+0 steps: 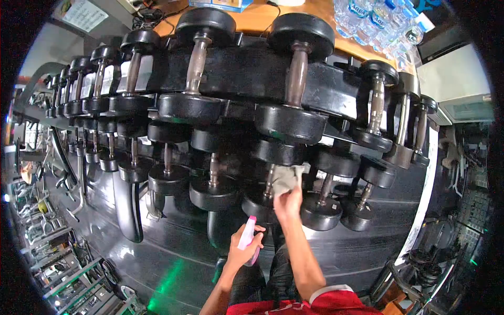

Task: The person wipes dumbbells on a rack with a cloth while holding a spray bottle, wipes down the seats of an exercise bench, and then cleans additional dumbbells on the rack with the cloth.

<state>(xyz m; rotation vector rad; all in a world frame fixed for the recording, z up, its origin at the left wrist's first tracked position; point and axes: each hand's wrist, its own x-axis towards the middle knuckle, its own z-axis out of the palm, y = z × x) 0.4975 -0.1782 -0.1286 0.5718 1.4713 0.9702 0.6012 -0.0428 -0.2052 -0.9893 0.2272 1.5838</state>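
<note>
A grey cloth (286,179) is in my right hand (289,203), beside the handle of a black dumbbell (280,152) on the lower rack row. My left hand (243,249) is wrapped round a white and pink spray bottle (247,237), held below and to the left of that dumbbell. Its pink top points up. Over the cloth, on the upper row, lies a large black dumbbell (297,76) with a metal handle.
More dumbbells (195,63) fill both rows of the black rack (241,68). Water bottles (375,21) stand on the wooden top (252,21) behind. A black padded bench (127,205) is on the left, gym machines (58,262) farther left.
</note>
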